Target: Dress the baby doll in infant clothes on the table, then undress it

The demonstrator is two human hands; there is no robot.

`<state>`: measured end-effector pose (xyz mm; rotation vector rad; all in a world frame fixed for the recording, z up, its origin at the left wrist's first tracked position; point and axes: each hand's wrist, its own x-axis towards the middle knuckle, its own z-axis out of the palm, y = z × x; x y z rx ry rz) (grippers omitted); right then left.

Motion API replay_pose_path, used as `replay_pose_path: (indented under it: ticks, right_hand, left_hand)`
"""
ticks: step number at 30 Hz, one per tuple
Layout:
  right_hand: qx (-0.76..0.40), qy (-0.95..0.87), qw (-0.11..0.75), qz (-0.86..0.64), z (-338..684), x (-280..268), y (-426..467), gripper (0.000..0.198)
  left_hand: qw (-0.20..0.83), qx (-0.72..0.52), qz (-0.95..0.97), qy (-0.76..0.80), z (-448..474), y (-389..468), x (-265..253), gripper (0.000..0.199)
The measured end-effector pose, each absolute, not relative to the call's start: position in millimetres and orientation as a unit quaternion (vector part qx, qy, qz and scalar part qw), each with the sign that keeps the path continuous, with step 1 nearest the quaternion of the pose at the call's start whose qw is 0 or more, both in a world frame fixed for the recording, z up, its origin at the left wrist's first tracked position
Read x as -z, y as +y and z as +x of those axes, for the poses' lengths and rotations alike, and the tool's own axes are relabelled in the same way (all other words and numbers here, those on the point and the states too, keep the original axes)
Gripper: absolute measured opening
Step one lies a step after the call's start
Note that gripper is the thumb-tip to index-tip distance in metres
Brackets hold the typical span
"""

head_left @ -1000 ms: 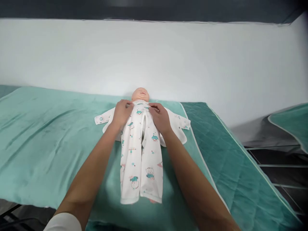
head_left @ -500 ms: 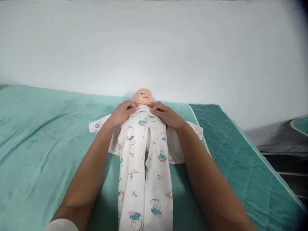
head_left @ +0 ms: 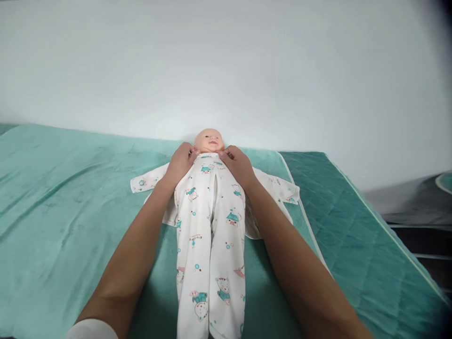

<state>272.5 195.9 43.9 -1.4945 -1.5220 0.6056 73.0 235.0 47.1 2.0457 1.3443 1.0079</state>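
My left hand [head_left: 183, 161] and right hand [head_left: 237, 164] pinched the trousers [head_left: 198, 195] just below the doll's head [head_left: 209, 140], legs [head_left: 193, 287] running toward me

The trousers [head_left: 226, 235] over the doll [head_left: 209, 139] are white, printed with houses and animals in teal and pink. The blanket [head_left: 70, 212] beneath the doll is green, edged white.
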Motion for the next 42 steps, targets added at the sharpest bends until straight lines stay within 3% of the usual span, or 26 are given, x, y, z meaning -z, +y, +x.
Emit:
replay_pose_path:
  ticks: [6,14,22,27,36,42]
  right_hand:
    - [-0.294,-0.591,0.463,-0.591,275,-41,190,0.028]
    - [-0.348,-0.683,0.374,-0.522,309,-42,181,0.033]
    - [-0.222,-0.633,0.409,-0.619,297,-30,191,0.023]
    - [-0.244,-0.618,0.47,-0.581,290,-27,185,0.018]
    - [-0.234,-0.633,0.49,-0.553,292,-16,157,0.033]
    - [-0.191,-0.635,0.521,-0.537,295,3,127,0.037]
  left_hand:
    - [0.303,-0.346,0.749,0.478,65,224,-55,0.021]
    - [0.325,-0.299,0.775,0.453,47,217,-65,0.024]
    - [0.275,-0.35,0.746,0.496,58,231,-46,0.017]
    - [0.296,-0.386,0.745,0.456,59,229,-41,0.011]
    - [0.232,-0.393,0.782,0.425,40,198,-29,0.036]
    - [0.111,-0.371,0.795,0.467,27,162,-15,0.044]
